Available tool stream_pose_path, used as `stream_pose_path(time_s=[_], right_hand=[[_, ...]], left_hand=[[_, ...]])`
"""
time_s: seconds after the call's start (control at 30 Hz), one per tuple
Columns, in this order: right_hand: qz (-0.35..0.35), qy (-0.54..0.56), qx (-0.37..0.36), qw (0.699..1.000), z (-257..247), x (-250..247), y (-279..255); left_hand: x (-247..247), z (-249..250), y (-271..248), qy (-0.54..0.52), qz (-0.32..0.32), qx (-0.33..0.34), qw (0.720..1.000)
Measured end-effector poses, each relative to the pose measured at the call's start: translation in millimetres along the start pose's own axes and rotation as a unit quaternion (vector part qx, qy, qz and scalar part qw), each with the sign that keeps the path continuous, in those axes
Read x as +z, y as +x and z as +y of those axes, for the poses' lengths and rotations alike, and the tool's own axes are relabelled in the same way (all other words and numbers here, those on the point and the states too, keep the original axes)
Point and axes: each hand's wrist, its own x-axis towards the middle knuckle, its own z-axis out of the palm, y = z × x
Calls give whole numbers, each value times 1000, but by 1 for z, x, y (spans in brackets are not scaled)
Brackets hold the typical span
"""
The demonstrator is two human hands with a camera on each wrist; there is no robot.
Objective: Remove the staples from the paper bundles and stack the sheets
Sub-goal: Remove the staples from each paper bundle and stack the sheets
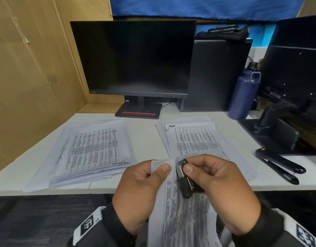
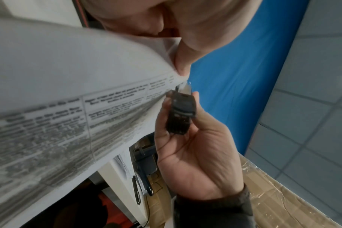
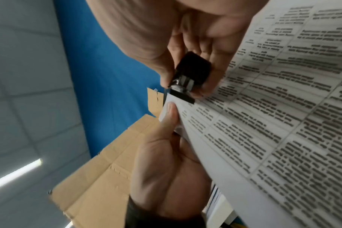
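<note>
A printed paper bundle (image 1: 182,216) hangs in front of the desk edge. My left hand (image 1: 144,186) pinches its top corner between thumb and fingers. My right hand (image 1: 217,184) grips a small black and metal staple remover (image 1: 184,177), whose metal tip sits at that same corner of the bundle (image 3: 263,123). In the right wrist view the staple remover (image 3: 187,78) meets the paper edge just above my left thumb. The left wrist view shows the remover (image 2: 182,111) held by my right fingers beside the bundle (image 2: 68,92). No staple can be made out.
Two stacks of printed sheets lie on the white desk (image 1: 146,138): one at left (image 1: 93,150), one at right (image 1: 194,138). A black stapler (image 1: 280,164) lies at right. A monitor (image 1: 134,59), a computer tower (image 1: 216,73) and a blue bottle (image 1: 244,93) stand behind.
</note>
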Motion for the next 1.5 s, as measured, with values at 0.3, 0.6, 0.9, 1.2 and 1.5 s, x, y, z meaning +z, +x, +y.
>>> stream_pose_path(time_s=[0.3,0.6,0.9,1.2,1.5], right_hand=[[-78,-1,93,993,7,-12,12],[113,-561,-17,820,8,-100,60],[120,-676,96,720,29,-149,77],[-73,-474,-322,816,3,-29,9],[-43,-499,-346,794,17,-13,-3]], left_hand=[[-4,-15,6,-47,-12,-65,997],[-18,-16,18,-13,31,-82,996],[-14,-14,16,-56,11,-115,992],[-8,-15,7,-7,-1,-87,996],[1,-18,-4,16,-54,-63,996]])
